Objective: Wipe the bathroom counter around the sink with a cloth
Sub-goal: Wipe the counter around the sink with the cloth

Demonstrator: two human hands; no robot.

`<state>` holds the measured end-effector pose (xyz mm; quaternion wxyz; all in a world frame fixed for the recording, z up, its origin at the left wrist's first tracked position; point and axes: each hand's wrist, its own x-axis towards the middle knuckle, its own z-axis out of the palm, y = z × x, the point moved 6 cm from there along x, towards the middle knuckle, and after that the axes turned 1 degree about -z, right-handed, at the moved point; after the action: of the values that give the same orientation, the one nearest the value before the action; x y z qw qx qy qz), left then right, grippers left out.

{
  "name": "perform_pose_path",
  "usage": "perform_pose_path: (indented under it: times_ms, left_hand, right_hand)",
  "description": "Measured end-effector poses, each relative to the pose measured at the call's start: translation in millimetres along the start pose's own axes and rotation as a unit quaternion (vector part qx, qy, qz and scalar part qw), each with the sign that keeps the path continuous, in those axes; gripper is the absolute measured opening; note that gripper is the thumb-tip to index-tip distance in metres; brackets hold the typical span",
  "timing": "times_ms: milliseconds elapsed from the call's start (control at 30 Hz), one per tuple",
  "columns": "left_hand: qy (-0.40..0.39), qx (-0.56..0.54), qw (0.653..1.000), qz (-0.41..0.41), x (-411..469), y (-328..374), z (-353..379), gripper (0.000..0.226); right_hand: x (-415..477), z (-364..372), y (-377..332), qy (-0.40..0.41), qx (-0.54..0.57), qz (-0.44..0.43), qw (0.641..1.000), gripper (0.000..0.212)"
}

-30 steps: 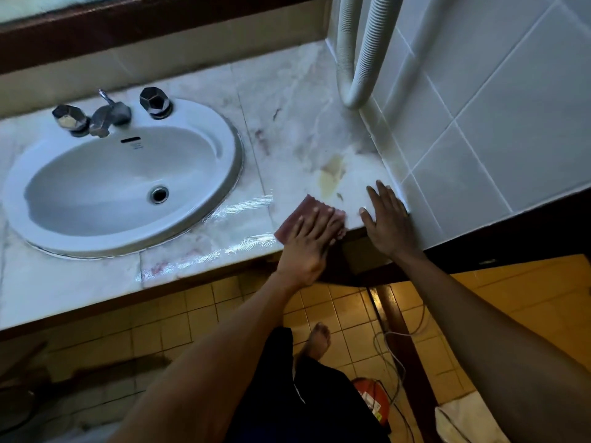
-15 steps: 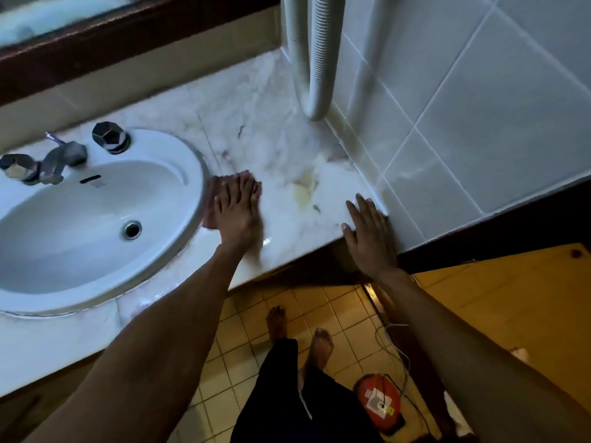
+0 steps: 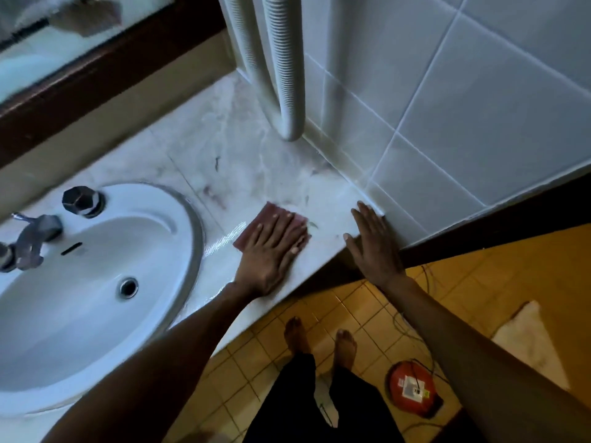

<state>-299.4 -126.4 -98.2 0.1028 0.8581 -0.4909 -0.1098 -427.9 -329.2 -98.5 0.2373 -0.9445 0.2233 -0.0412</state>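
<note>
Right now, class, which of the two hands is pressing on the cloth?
The left hand, flat on the reddish cloth near the sink. The right hand rests bare on the counter's corner.

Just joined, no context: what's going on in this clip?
A person is wiping a marble bathroom counter with a reddish cloth. The left hand presses flat on the cloth, on the stretch between the sink and the tiled wall. The right hand rests open on the counter's front corner by the wall, bracing. Wet streaks shine beside the cloth; some dark marks remain further back.
</note>
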Motion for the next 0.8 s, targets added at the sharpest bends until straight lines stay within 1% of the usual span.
perform_pose_path:
  times_ms: [67, 167, 233, 267, 300, 333, 400, 500, 567, 600, 633, 667, 700, 800]
  left_hand:
    - [0.007, 0.013, 0.999, -0.03, 1, -39, -14, 0.052]
    - [0.025, 0.015, 0.993, -0.112, 44, -77, -29, 0.053]
    - [0.023, -0.009, 0.981, -0.19, 82, -76, -31, 0.055]
    - [0.022, -0.021, 0.977, -0.21, 99, -67, -29, 0.056]
    - [0.022, -0.027, 0.978, -0.205, 113, -51, -26, 0.056]
    - [0.022, -0.028, 0.983, -0.18, 124, -31, -23, 0.056]
    - [0.009, -0.029, 0.995, -0.099, 132, 15, -14, 0.055]
    - [-0.03, -0.015, 0.999, 0.04, 106, 71, 3, 0.057]
    - [-0.052, 0.013, 0.989, 0.141, 81, 77, 6, 0.059]
    - [-0.06, 0.028, 0.982, 0.177, 74, 67, 7, 0.058]
    - [-0.06, 0.041, 0.979, 0.192, 71, 52, 4, 0.058]
    - [-0.057, 0.051, 0.98, 0.185, 74, 32, -1, 0.057]
    - [-0.052, 0.059, 0.984, 0.158, 83, 12, -6, 0.057]
    - [-0.042, 0.008, 0.999, -0.003, 118, -32, -26, 0.059]
  right_hand:
    - [-2, 2, -2, 0.008, 0.006, 0.013, 1.0, 0.06]
    - [-6, 4, -4, 0.011, 0.008, 0.037, 0.999, 0.058]
    - [-9, 4, -3, 0.013, 0.009, 0.052, 0.999, 0.057]
    - [-12, 3, -3, 0.013, 0.006, 0.058, 0.998, 0.057]
    - [-14, 2, -3, 0.012, -0.002, 0.062, 0.998, 0.056]
    - [-16, 0, -2, 0.008, -0.01, 0.066, 0.998, 0.055]
    - [-17, -3, -1, 0.006, -0.026, 0.067, 0.997, 0.054]
    - [-16, -8, -2, 0.0, -0.044, 0.064, 0.997, 0.055]
    - [-15, -8, -3, -0.01, -0.04, 0.069, 0.997, 0.057]
    - [-15, -9, -3, -0.01, -0.036, 0.071, 0.997, 0.058]
    - [-15, -10, -4, -0.006, -0.034, 0.069, 0.997, 0.06]
    - [-14, -11, -4, -0.001, -0.027, 0.069, 0.997, 0.063]
    - [-13, -12, -5, 0.001, -0.018, 0.071, 0.997, 0.064]
    - [-11, -12, -8, -0.001, -0.004, 0.079, 0.997, 0.061]
